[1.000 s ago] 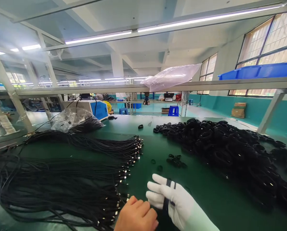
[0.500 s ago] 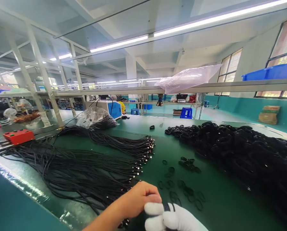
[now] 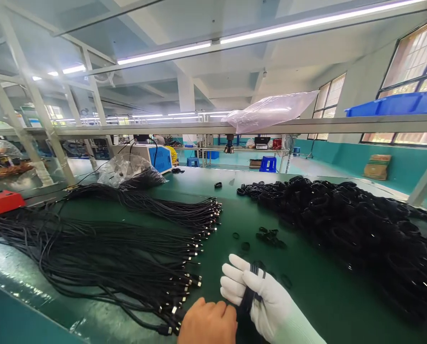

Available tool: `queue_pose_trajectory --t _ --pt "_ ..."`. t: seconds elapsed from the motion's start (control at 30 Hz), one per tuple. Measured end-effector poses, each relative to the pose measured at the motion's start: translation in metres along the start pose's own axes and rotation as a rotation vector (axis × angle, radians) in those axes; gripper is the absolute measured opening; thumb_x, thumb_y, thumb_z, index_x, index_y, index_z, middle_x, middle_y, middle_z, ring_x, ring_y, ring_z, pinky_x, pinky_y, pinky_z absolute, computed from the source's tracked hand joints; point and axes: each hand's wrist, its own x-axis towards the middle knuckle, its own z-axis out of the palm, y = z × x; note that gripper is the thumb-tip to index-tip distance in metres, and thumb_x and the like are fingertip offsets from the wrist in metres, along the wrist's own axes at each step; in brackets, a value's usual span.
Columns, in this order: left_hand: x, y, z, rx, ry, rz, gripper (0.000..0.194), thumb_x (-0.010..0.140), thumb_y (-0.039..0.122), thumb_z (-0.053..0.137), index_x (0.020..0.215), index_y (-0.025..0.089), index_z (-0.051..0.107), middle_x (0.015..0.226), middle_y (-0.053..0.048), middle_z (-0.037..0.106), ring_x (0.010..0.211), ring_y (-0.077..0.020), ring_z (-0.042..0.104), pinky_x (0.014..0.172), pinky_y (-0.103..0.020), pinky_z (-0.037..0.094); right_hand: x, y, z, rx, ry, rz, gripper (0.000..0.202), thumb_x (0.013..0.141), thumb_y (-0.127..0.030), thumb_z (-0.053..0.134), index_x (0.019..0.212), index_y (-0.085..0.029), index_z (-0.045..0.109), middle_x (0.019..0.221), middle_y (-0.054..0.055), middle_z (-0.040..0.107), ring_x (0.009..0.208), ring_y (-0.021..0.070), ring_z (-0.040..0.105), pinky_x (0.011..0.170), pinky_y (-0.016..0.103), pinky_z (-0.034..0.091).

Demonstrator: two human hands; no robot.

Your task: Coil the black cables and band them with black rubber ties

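Note:
My left hand (image 3: 208, 322), bare, is at the bottom centre with its fingers curled; what it holds, if anything, is hidden. To its right is my right hand (image 3: 267, 298) in a white glove, palm up, its thumb pressing on a small black bundle (image 3: 248, 300). Several thin black bands circle the gloved index finger. Long black cables (image 3: 116, 248) lie spread over the green table (image 3: 231, 210), their metal-tipped ends near my left hand. Loose black bands (image 3: 271, 237) lie beyond the glove.
A large heap of coiled black cables (image 3: 328, 215) covers the table's right side. At the left stand a red box (image 3: 2, 203), a clear plastic bag (image 3: 123, 169) and a blue-and-white machine (image 3: 159, 158). A shelf rail (image 3: 185, 129) crosses above, bearing a plastic bag (image 3: 271, 112) and blue tray (image 3: 400, 103).
My left hand has come down, away from the gloved fingertips. The gloved hand has risen and turned, showing its palm and the black bundle. The whole view has shifted slightly to the right.

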Motion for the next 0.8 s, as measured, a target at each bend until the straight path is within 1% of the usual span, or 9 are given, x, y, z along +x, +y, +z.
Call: queue_pose_trajectory --t 0.13,0.27,0.4,0.47,0.53,0.57,0.67,0.73,0.8 --pt "0.017 -0.021 -0.029 0.008 0.068 0.230 0.016 0.075 0.024 0.065 0.065 0.020 0.054 0.058 0.002 0.064 0.053 -0.0167 0.056 0.053 -0.031 0.032 -0.001 0.012 -0.002 -0.164 -0.078 0.065 0.040 0.061 -0.019 0.080 0.097 -0.010 0.065 0.090 0.010 0.071 0.085 0.0217 0.064 0.083 0.036 0.045" --pt "0.038 -0.046 -0.061 -0.072 -0.035 0.449 0.032 0.080 0.047 0.063 0.066 0.020 0.053 0.059 0.004 0.061 0.059 -0.0149 0.050 0.061 -0.031 0.035 0.001 0.020 -0.001 -0.161 -0.366 0.222 0.020 0.058 -0.010 0.072 0.076 -0.007 0.065 0.070 0.006 0.061 0.068 0.0162 0.055 0.069 0.032 0.042" --pt "0.051 -0.056 -0.061 -0.232 -0.138 0.463 0.026 0.075 0.046 0.069 0.071 0.022 0.060 0.059 0.006 0.062 0.062 -0.0134 0.050 0.071 -0.028 0.039 0.001 0.023 0.003 -0.068 -0.545 0.348 0.022 0.048 -0.005 0.067 0.067 -0.008 0.056 0.062 -0.001 0.042 0.056 0.0075 0.037 0.054 0.022 0.026" --pt "0.053 -0.060 -0.055 -0.298 -0.157 0.461 0.020 0.072 0.039 0.074 0.072 0.023 0.063 0.065 0.006 0.066 0.068 -0.0134 0.055 0.083 -0.029 0.039 -0.001 0.024 0.004 -0.068 -0.527 0.386 0.024 0.052 -0.006 0.068 0.070 -0.010 0.053 0.063 -0.002 0.038 0.055 0.0072 0.036 0.053 0.022 0.022" --pt "0.052 -0.063 -0.053 -0.345 -0.081 0.396 0.011 0.076 0.030 0.071 0.074 0.022 0.064 0.079 0.003 0.070 0.081 -0.0153 0.057 0.091 -0.032 0.036 -0.002 0.024 0.002 -0.022 -0.494 0.400 0.022 0.058 -0.009 0.067 0.070 -0.011 0.049 0.062 -0.003 0.036 0.053 0.0069 0.035 0.053 0.022 0.020" --pt "0.050 -0.065 -0.053 -0.359 -0.007 0.329 0.006 0.081 0.024 0.066 0.077 0.021 0.065 0.084 0.001 0.069 0.086 -0.0162 0.057 0.090 -0.032 0.037 -0.002 0.023 0.002 0.007 -0.482 0.407 0.022 0.060 -0.011 0.068 0.069 -0.012 0.047 0.061 -0.004 0.035 0.052 0.0064 0.033 0.053 0.022 0.020" --pt "0.041 -0.064 -0.055 -0.376 0.165 0.194 0.021 0.090 0.010 0.045 0.086 0.017 0.065 0.082 -0.004 0.065 0.078 -0.0158 0.055 0.071 -0.026 0.043 0.000 0.023 -0.002 0.040 -0.460 0.434 0.023 0.061 -0.014 0.071 0.064 -0.012 0.048 0.058 -0.005 0.035 0.050 0.0059 0.034 0.053 0.022 0.023" --pt "0.035 -0.058 -0.056 -0.332 0.089 0.278 0.025 0.089 0.007 0.042 0.085 0.017 0.064 0.081 -0.004 0.062 0.070 -0.0147 0.053 0.065 -0.025 0.043 0.001 0.024 -0.005 -0.031 -0.415 0.420 0.019 0.064 -0.018 0.072 0.070 -0.007 0.058 0.060 0.000 0.048 0.057 0.0102 0.046 0.062 0.026 0.033" --pt "0.034 -0.053 -0.057 -0.324 -0.114 0.340 0.021 0.086 0.006 0.047 0.079 0.018 0.064 0.083 -0.003 0.062 0.069 -0.0151 0.053 0.064 -0.025 0.043 0.002 0.026 -0.010 -0.132 -0.387 0.385 0.022 0.066 -0.020 0.071 0.079 -0.004 0.065 0.070 0.008 0.061 0.068 0.0164 0.057 0.075 0.033 0.038"
